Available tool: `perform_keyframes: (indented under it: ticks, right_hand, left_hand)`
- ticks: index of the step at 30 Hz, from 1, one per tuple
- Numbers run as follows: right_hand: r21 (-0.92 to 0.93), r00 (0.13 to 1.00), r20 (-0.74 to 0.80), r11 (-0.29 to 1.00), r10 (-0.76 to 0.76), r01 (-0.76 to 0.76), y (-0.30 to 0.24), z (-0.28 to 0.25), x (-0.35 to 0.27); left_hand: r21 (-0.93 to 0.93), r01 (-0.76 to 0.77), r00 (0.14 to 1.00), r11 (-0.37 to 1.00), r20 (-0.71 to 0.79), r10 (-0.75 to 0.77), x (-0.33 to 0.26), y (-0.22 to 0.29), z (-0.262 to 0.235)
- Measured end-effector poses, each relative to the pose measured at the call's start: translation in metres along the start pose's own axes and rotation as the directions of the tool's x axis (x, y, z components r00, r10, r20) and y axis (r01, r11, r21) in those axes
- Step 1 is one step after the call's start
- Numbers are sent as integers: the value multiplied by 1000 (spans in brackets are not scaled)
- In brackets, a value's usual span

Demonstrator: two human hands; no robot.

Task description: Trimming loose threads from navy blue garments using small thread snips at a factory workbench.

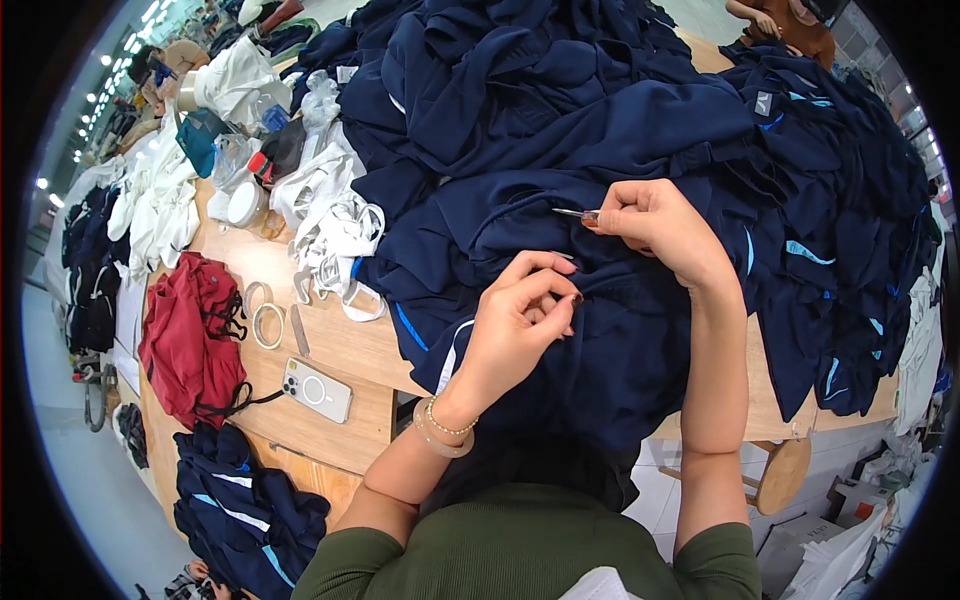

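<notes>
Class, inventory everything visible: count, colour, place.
Dark garments: many, navy, centre and sides
Pale garments: several, white, upper left
Tool: one, silvery, centre
Table: one, wooden, beneath garments
Straps: many, white, left
Drawstring cloth: one, red, left
Phone: one, pale, left
Rings: two, beige, near phone
Jar: one, white lid, upper left
Stool: one, wooden, lower right
Other people: several, mostly indistinct, edges
Sleeves: two, green, bottom
Left hand: one, bare, centre
Right hand: one, bare, holding tool

Remotely, I'm seeing matt navy cloth garments [620, 120], a slim pointed tool [571, 211] shining like metal, and a smooth pale wooden worktop [350, 345].
</notes>
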State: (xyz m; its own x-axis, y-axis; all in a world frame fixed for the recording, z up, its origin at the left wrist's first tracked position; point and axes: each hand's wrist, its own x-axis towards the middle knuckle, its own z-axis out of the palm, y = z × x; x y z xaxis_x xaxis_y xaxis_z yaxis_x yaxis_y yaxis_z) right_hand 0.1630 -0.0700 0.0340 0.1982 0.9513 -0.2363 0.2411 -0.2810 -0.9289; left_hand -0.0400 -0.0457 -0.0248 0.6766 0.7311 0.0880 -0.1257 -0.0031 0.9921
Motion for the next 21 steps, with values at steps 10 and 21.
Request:
perform_keyframes:
  ticks: [10, 21]
  right_hand:
    - [38, 1000, 20, 999, 7, -8, 6, -15, -6]
    - [80, 1000, -20, 997, 18, -16, 7, -12, -7]
  left_hand:
    - [513, -410, 882, 754, 13, 471, 10, 10, -11]
    - [-767, 260, 891, 587, -43, -451, 49, 1, 0]
